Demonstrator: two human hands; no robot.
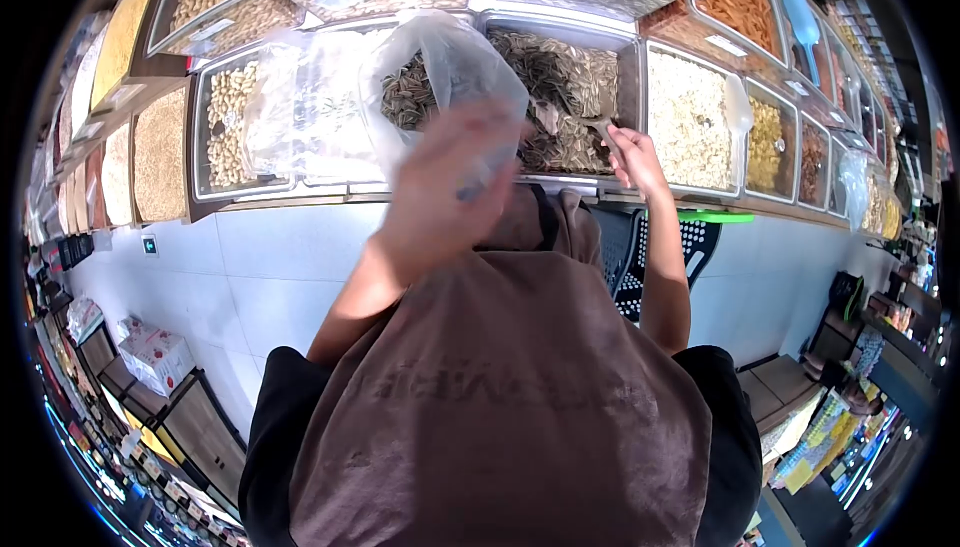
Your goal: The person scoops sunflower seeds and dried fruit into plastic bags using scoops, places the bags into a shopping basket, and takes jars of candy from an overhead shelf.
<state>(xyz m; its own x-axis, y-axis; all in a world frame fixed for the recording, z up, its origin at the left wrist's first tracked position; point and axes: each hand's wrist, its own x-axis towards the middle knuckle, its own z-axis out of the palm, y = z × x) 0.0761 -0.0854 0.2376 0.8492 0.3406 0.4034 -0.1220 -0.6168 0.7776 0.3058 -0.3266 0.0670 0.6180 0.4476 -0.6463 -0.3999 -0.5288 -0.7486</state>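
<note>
My left hand (450,182) is smeared by motion in front of a clear plastic bag (465,62) and appears closed on its near side. Dark striped sunflower seeds (408,95) show at the bag's mouth. My right hand (638,159) is closed round the handle of a scoop (605,132) at the right side of a bin. That bin holds more sunflower seeds (575,77), dark on the left and paler on the right. The scoop's head is hard to make out among the seeds.
Left of the bag, plastic bags (325,107) lie over a bin of peanuts (228,117). Pale flakes fill the bin (690,117) at right, with a whitish scoop (738,107) at its edge. A blue scoop (802,22) lies farther right. A black perforated stool (695,242) stands below the counter.
</note>
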